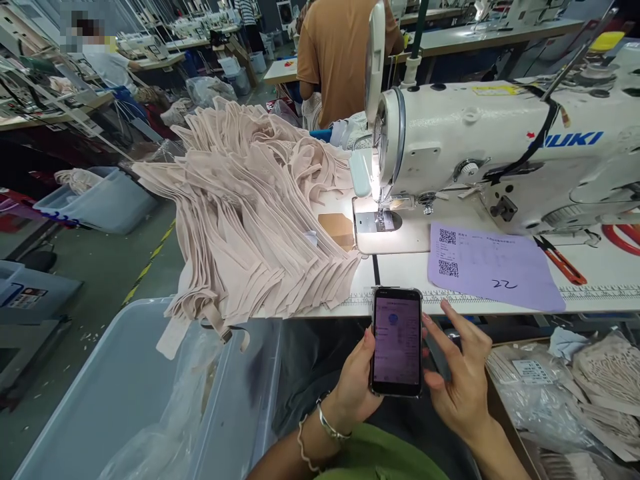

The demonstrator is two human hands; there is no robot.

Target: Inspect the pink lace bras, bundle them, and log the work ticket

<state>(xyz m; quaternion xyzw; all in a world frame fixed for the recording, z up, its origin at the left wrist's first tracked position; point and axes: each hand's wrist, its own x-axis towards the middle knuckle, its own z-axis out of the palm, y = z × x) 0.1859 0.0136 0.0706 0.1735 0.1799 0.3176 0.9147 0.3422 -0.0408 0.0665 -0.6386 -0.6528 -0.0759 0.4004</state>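
My left hand [356, 381] is closed round a smartphone [397, 343], held upright in front of the table edge with its purple-tinted screen lit. Just right of the phone, my right hand [463, 373] has its fingers spread and holds nothing. Beyond it on the table lies a purple paper sheet [493, 270] with QR codes and a handwritten 22. A white sewing machine [450, 140] stands behind the sheet. To the left, a large pile of beige fabric pieces [250, 220] covers the table, some straps hanging over the front edge.
Orange-handled snips [563, 261] lie right of the sheet. Below left stands a pale blue plastic bin [125, 373] with clear plastic in it. At lower right, a box holds bagged beige pieces [540, 393]. A person in a brown shirt [343, 60] is behind the machine.
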